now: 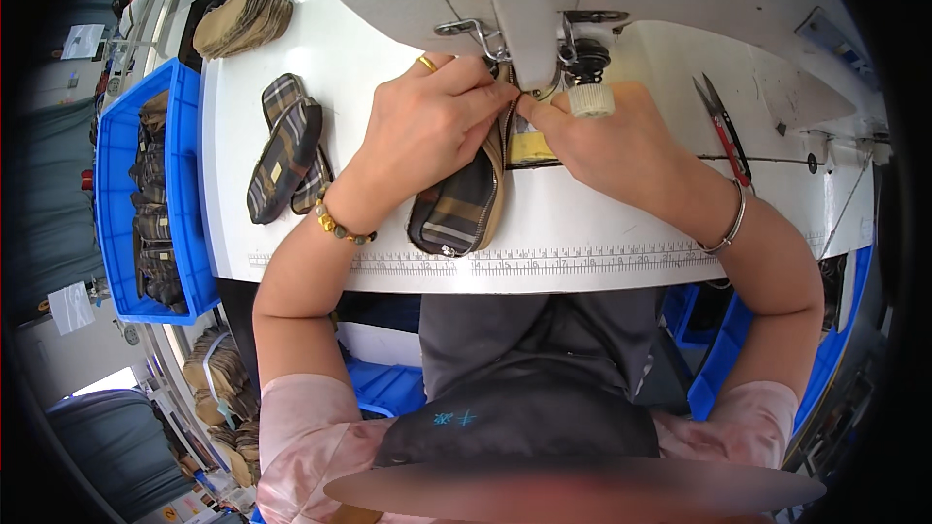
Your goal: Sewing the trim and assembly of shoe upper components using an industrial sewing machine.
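A plaid zippered case (451, 213), dark with brown and white stripes, lies under the head of the sewing machine (529, 0). My left hand (427, 126) is closed on its upper part, with thumb and forefinger pinched beside the open zipper edge. My right hand (612, 141) is closed on the other side of the needle area, its fingertips close to the left ones. What the right fingertips hold is hidden. The needle is also out of sight behind the hands and machine parts. Two similar plaid pieces (283, 150) overlap to the left of my left forearm.
Red-and-black thread snips (723, 131) rest right of my right hand. A stack of tan oval pieces (245, 17) stands at the table's far left. Beside the table, a blue crate (183, 184) holds several plaid pieces. A printed ruler (582, 262) runs along the near edge.
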`<state>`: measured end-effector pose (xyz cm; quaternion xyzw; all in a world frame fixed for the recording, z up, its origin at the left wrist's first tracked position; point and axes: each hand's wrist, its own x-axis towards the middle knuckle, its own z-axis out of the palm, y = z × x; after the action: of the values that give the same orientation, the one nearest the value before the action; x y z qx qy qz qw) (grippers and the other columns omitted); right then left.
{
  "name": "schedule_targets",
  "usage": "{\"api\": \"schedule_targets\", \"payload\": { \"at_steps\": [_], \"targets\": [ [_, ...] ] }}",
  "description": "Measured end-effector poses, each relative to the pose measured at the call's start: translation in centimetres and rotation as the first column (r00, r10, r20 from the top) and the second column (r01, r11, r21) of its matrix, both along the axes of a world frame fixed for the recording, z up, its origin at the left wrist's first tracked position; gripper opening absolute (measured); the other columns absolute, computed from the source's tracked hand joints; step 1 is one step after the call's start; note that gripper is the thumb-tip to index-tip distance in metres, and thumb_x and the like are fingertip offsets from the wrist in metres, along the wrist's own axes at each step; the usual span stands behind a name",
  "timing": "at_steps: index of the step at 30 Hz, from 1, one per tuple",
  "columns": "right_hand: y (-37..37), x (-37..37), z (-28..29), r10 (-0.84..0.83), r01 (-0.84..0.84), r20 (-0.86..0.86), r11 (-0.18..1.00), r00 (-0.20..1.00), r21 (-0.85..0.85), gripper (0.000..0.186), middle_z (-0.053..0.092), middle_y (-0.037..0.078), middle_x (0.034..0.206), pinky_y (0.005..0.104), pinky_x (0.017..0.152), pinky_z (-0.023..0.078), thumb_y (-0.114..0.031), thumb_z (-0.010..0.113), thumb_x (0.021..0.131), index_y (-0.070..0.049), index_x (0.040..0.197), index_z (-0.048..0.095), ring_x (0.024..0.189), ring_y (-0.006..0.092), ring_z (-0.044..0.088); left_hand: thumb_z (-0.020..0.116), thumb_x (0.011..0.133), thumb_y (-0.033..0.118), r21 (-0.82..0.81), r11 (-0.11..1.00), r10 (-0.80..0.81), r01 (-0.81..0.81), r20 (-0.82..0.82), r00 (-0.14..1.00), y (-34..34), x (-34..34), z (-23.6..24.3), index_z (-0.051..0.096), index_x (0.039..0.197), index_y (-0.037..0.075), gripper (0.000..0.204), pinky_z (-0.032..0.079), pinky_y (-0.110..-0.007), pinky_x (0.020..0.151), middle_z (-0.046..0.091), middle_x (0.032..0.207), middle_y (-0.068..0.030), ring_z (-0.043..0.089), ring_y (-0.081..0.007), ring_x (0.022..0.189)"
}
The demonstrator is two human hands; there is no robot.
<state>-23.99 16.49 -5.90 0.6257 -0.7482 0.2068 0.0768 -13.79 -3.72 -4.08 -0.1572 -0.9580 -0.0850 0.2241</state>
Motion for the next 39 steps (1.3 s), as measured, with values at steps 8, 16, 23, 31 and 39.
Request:
{"api": "schedule_targets", "payload": {
  "at_steps": [8, 16, 23, 31, 39],
  "targets": [
    [-0.1, -0.2, -0.1, -0.002, 0.002, -0.021, 1.0, 1.0, 0.005, 0.015, 0.066, 0.009, 0.066, 0.0379, 0.053, 0.051, -0.013, 0.061, 0.087, -0.011, 0.093, 0.075, 0.061, 0.0249, 0.068, 0.075, 0.075, 0.011, 0.039, 0.999, 0.024, -0.024, 0.003, 1.0, 0.0, -0.1, -0.4, 0.077, 0.097, 0.016, 0.022, 0.053, -0.032, 0.059, 0.063, 0.085, 0.0031, 0.063, -0.0205, 0.077],
    [-0.2, -0.5, -0.6, -0.012, 0.013, -0.056, 1.0, 0.998, 0.005, 0.014, 0.064, 0.007, 0.065, 0.037, 0.052, 0.05, -0.018, 0.064, 0.089, -0.012, 0.09, 0.077, 0.06, 0.0239, 0.067, 0.075, 0.075, 0.013, 0.054, 0.996, 0.073, -0.073, -0.002, 0.997, 0.3, -0.2, -0.6, 0.078, 0.095, 0.016, 0.021, 0.053, -0.032, 0.058, 0.064, 0.084, 0.003, 0.064, -0.021, 0.076],
    [0.1, -0.4, -0.1, 0.008, -0.009, -0.083, 1.0, 0.996, -0.013, 0.012, 0.063, 0.007, 0.064, 0.0356, 0.05, 0.049, -0.016, 0.064, 0.088, -0.011, 0.088, 0.075, 0.059, 0.0233, 0.067, 0.076, 0.08, 0.011, 0.089, 0.991, 0.098, -0.103, 0.054, 0.994, 0.6, 0.2, 0.5, 0.077, 0.092, 0.01, 0.012, 0.051, -0.033, 0.057, 0.066, 0.081, -0.0023, 0.065, -0.0213, 0.066],
    [0.1, 0.4, 0.3, -0.039, 0.041, -0.167, 0.999, 0.985, 0.014, 0.013, 0.061, 0.006, 0.058, 0.035, 0.046, 0.047, -0.012, 0.064, 0.082, -0.008, 0.091, 0.072, 0.053, 0.0213, 0.064, 0.073, 0.072, 0.015, -0.19, 0.981, 0.036, -0.047, -0.064, 0.997, 0.3, 0.6, 0.1, 0.076, 0.1, 0.019, 0.028, 0.051, -0.027, 0.055, 0.055, 0.076, 0.0045, 0.06, -0.015, 0.076],
    [0.6, 0.5, -0.4, -0.025, 0.045, -0.317, 0.997, 0.948, 0.056, 0.036, 0.057, -0.005, 0.074, 0.0316, 0.047, 0.034, -0.019, 0.066, 0.082, -0.012, 0.117, 0.069, 0.049, 0.0125, 0.05, 0.074, 0.068, 0.015, -0.096, 0.995, -0.001, -0.008, -0.101, 0.995, -0.2, 0.1, -0.6, 0.077, 0.089, 0.02, 0.022, 0.05, -0.027, 0.054, 0.054, 0.076, 0.0051, 0.059, -0.0143, 0.074]
  ]
}}
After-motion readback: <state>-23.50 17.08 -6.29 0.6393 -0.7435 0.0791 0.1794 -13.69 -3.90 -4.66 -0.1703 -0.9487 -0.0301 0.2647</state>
